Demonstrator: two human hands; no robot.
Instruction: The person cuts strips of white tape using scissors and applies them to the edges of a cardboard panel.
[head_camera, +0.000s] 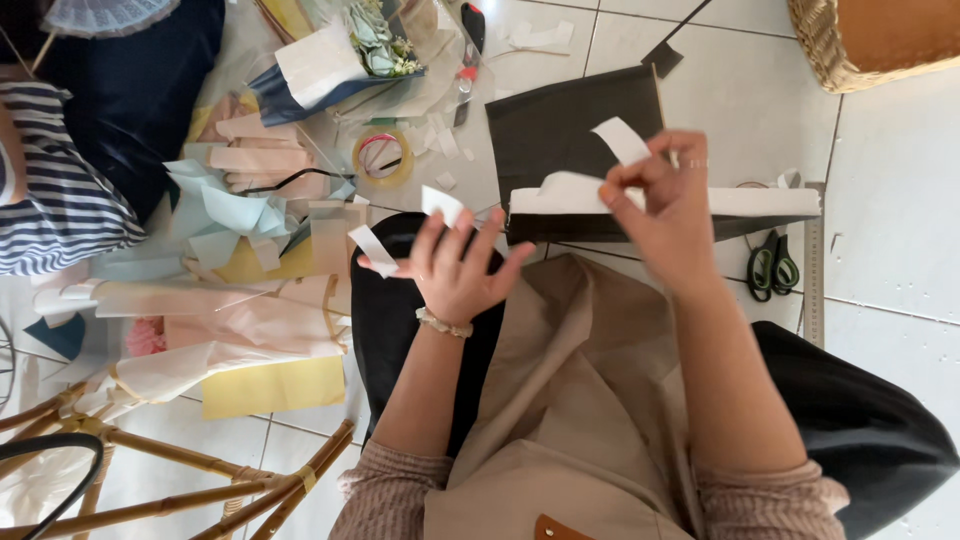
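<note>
Nearest the camera, a tan apron (580, 400) covers the person's lap, both forearms rising from it. Far left of the left hand (455, 270) lie heaped pastel paper sheets (250, 260) and, beyond them, a tape roll (381, 156). That hand is spread, fingers fanned; one white tape strip (372, 249) clings to its outermost finger, and another white strip (441, 204) to a raised fingertip. Right of it, the right hand (665, 205) pinches a curling white strip (620, 140) between thumb and forefinger, just above a white-edged dark paper sheet (580, 130) folded on the tiled floor (900, 250). Right of that hand rest green-handled scissors (773, 265); a wicker basket (830, 45) stands beyond.
</note>
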